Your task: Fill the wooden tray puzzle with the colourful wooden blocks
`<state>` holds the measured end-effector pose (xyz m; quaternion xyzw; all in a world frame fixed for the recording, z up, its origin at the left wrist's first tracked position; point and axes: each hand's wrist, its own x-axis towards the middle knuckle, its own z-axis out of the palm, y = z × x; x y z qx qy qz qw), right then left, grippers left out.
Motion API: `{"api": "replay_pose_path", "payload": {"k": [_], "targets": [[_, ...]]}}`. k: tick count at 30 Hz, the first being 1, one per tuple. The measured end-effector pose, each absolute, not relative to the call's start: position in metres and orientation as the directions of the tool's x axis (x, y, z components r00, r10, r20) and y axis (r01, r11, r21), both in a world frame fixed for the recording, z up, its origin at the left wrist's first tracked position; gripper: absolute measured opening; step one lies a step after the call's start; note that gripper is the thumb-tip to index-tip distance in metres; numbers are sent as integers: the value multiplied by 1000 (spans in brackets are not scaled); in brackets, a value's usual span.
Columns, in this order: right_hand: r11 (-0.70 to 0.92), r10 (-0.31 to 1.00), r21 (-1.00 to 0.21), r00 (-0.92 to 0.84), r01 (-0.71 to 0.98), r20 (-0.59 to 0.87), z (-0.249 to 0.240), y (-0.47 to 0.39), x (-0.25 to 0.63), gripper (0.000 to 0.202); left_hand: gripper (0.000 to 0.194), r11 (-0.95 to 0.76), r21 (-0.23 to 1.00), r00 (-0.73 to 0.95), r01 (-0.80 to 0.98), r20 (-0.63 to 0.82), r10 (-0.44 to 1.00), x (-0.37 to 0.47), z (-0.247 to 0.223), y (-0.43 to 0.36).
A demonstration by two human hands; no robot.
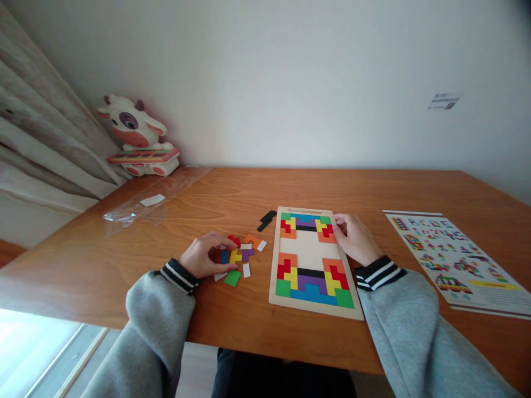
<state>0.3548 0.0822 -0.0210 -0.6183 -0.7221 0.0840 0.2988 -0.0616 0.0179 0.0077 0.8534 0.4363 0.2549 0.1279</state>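
Observation:
My left hand [208, 255] curves around the left side of a loose pile of puzzle pieces, thumb and fingers apart, with nothing visibly gripped. The pile has a yellow piece [235, 256], a purple piece [247, 254], an orange piece [251, 240], a green square [233, 278] and several white ones. A wooden puzzle board [316, 312] lies to the right, coloured pieces filling its top and bottom ends and its middle bare. At the board's upper right edge rests my right hand [355, 237], thumb and fingers on the rim.
Two black pieces [266, 220] lie left of the board's top. A printed pattern sheet [460, 260] is on the right of the wooden table [232, 193]. Clear plastic wrap [133, 214] and a cow toy keyboard [143, 138] are at the back left.

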Motion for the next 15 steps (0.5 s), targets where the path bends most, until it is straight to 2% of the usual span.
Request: {"api": "replay_pose_path", "payload": {"k": [7, 11, 15], "targets": [[217, 942, -486, -52, 846, 331, -23, 82, 355, 24, 48, -602, 464, 510, 650, 320, 798, -68, 10, 19], [216, 943, -502, -46, 837, 330, -21, 83, 354, 24, 47, -599, 481, 537, 641, 277, 797, -74, 7, 20], [209, 946, -505, -44, 837, 320, -19, 82, 353, 24, 40, -596, 486, 511, 640, 310, 802, -72, 6, 21]]}}
